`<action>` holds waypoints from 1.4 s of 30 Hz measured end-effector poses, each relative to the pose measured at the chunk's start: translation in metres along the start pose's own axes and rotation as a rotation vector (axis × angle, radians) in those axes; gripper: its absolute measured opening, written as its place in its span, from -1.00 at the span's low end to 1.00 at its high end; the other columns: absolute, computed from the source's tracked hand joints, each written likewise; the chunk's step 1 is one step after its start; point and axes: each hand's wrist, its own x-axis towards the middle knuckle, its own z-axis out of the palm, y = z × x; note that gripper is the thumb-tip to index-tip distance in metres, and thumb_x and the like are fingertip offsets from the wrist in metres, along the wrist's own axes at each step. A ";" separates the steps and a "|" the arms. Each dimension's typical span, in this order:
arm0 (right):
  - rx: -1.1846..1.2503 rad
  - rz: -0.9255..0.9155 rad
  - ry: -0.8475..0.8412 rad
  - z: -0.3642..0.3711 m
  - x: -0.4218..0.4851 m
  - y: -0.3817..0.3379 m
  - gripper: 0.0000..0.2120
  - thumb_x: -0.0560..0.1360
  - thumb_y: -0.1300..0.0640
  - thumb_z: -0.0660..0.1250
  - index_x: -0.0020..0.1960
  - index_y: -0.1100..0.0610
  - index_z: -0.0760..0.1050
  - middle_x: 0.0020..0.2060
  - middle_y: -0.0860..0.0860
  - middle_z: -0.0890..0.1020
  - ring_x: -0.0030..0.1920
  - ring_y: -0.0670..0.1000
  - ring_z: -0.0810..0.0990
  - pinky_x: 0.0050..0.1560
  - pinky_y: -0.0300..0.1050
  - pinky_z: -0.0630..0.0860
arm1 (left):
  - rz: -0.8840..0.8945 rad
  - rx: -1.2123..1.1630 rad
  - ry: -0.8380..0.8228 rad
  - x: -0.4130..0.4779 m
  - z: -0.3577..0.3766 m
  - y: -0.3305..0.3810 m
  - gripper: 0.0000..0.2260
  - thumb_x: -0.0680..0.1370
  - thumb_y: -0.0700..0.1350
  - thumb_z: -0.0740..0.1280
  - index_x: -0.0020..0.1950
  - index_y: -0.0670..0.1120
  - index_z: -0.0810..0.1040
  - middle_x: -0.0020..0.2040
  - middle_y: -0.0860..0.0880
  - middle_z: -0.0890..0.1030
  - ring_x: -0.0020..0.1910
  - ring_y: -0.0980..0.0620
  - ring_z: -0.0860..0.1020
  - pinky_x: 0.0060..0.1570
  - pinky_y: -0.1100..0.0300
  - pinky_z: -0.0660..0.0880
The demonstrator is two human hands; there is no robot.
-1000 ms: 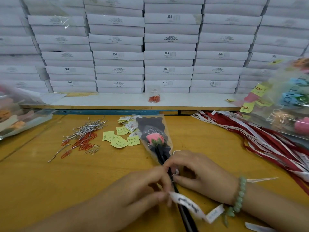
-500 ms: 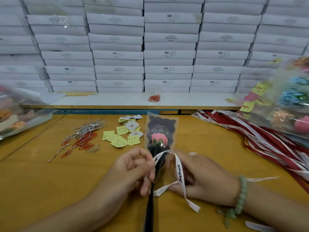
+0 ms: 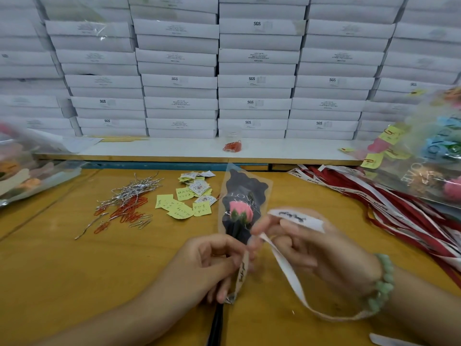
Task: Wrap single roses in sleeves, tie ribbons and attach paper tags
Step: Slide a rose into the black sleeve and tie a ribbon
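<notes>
Dozens of white boxes (image 3: 254, 81) are filling the upper half of the frame, stacked in columns on a white shelf (image 3: 174, 149). Below it, a yellow tabletop (image 3: 62, 270) is spreading across the lower half. A clear bag (image 3: 429, 156) of wrapped flowers is leaning in at the right edge, and another bag (image 3: 25, 171) is lying at the left edge. Red and white ribbons (image 3: 399, 216) are trailing in a loose heap at centre right.

At lower centre, the two hands are working close together. The left hand (image 3: 207, 265) is curling its fingers and pinching one end of a white ribbon (image 3: 287, 273) beside the narrow foot of the sleeve (image 3: 243, 188). The right hand (image 3: 324, 250), wearing a green bead bracelet (image 3: 381, 283), is gripping the same ribbon, whose printed end is lying across its fingers while the rest is looping down below the wrist. The sleeve is standing just above the hands at mid-frame, holding a pink rose (image 3: 240, 213) against black paper. The dark stem (image 3: 215, 325) is running down to the bottom edge.

Silver and orange clips (image 3: 127, 208) are lying in a tangle at centre left. Yellow and white tags (image 3: 187, 203) are sitting between the clips and the sleeve. A small clear cup (image 3: 232, 146) of orange clips is resting on the shelf.
</notes>
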 end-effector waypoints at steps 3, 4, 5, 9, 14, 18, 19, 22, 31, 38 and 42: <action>-0.130 -0.031 0.082 -0.003 0.003 0.000 -0.63 0.55 0.00 0.21 0.31 0.09 0.49 0.23 0.17 0.57 -0.53 -0.14 0.22 -0.56 -0.35 0.24 | -0.017 0.003 -0.060 -0.003 -0.001 0.005 -0.80 0.53 -0.11 0.25 -0.02 0.02 0.68 -0.06 -0.08 0.71 -0.51 0.12 0.46 -0.51 0.36 0.35; -0.153 -0.042 0.115 -0.003 0.003 0.001 -0.62 0.55 0.00 0.20 0.34 0.03 0.46 0.29 0.06 0.54 -0.52 -0.14 0.23 -0.55 -0.35 0.25 | -0.022 -0.009 -0.074 -0.003 -0.001 0.006 -0.78 0.51 -0.08 0.23 -0.01 0.02 0.68 -0.04 -0.06 0.71 -0.49 0.11 0.46 -0.50 0.36 0.35; -0.178 -0.053 0.164 -0.002 0.003 0.001 -0.60 0.53 -0.02 0.18 0.36 -0.02 0.43 0.31 0.01 0.52 -0.51 -0.13 0.25 -0.55 -0.33 0.26 | -0.019 -0.012 -0.079 -0.004 -0.001 0.006 -0.77 0.51 -0.06 0.23 -0.01 0.02 0.68 -0.04 -0.06 0.71 -0.49 0.11 0.46 -0.50 0.36 0.35; -0.303 -0.148 0.469 -0.004 0.002 0.003 -0.58 0.53 0.00 0.18 0.38 -0.17 0.38 0.34 -0.22 0.46 -0.47 -0.13 0.35 -0.51 -0.30 0.36 | 0.015 0.025 -0.060 -0.002 0.000 0.003 -0.85 0.51 -0.02 0.31 -0.06 0.02 0.68 -0.08 -0.07 0.71 -0.53 0.14 0.44 -0.53 0.37 0.34; -0.308 -0.179 0.777 -0.021 0.005 0.000 -0.57 0.62 0.17 0.15 0.40 -0.22 0.33 0.28 -0.26 0.48 -0.25 -0.07 0.59 -0.33 -0.20 0.54 | 0.019 -0.002 -0.063 0.000 -0.001 -0.001 -0.87 0.51 -0.04 0.34 -0.09 0.01 0.68 -0.12 -0.09 0.70 -0.55 0.16 0.44 -0.56 0.38 0.33; -0.528 -0.089 0.814 -0.032 0.005 0.004 -0.50 0.59 0.07 0.21 0.40 -0.39 0.21 0.43 -0.31 0.24 0.33 -0.28 0.37 0.27 -0.15 0.46 | 0.013 -0.032 -0.058 0.000 -0.003 -0.001 -0.86 0.52 -0.04 0.32 -0.11 -0.02 0.67 -0.13 -0.12 0.70 -0.54 0.15 0.45 -0.56 0.38 0.34; -0.598 -0.087 0.793 -0.032 0.004 0.004 -0.50 0.59 0.04 0.22 0.39 -0.42 0.19 0.45 -0.34 0.19 0.31 -0.40 0.30 0.25 -0.31 0.41 | 0.010 -0.036 -0.056 0.000 -0.003 -0.001 -0.86 0.52 -0.04 0.32 -0.11 -0.02 0.66 -0.13 -0.12 0.69 -0.54 0.14 0.45 -0.56 0.38 0.34; -0.754 -0.078 0.733 -0.033 0.004 0.000 -0.50 0.56 -0.06 0.22 0.38 -0.47 0.16 0.50 -0.35 0.02 0.45 -0.24 0.21 0.22 -0.38 0.31 | 0.006 -0.044 -0.053 0.001 -0.003 -0.001 -0.85 0.52 -0.05 0.31 -0.12 -0.03 0.66 -0.14 -0.12 0.69 -0.54 0.14 0.45 -0.56 0.38 0.34; -1.401 -0.131 0.449 -0.014 -0.001 -0.004 -0.70 0.58 -0.16 0.13 0.28 -0.21 0.42 0.44 -0.21 0.28 0.50 -0.13 0.11 0.50 0.22 0.05 | 0.003 -0.083 -0.044 0.001 -0.004 -0.003 -0.84 0.52 -0.05 0.30 -0.13 -0.08 0.63 -0.14 -0.13 0.68 -0.54 0.12 0.45 -0.53 0.36 0.35; -1.493 -0.139 -0.062 0.014 0.001 0.004 -0.77 0.55 -0.17 0.22 -0.07 -0.06 0.54 -0.17 -0.19 0.57 -0.11 -0.19 0.49 0.00 -0.17 0.44 | 0.020 -0.093 -0.032 0.002 -0.006 -0.007 -0.86 0.49 0.02 0.37 -0.14 -0.03 0.64 -0.19 -0.43 0.55 -0.54 0.09 0.44 -0.48 0.34 0.37; -1.372 -0.063 -0.011 0.007 0.000 0.004 -0.74 0.50 -0.26 0.23 0.09 -0.16 0.45 -0.03 -0.29 0.54 0.04 -0.28 0.47 0.16 -0.26 0.37 | 0.007 -0.124 -0.034 0.002 -0.005 -0.006 -0.88 0.50 -0.04 0.35 -0.14 -0.03 0.65 -0.13 -0.28 0.64 -0.54 0.10 0.45 -0.48 0.34 0.39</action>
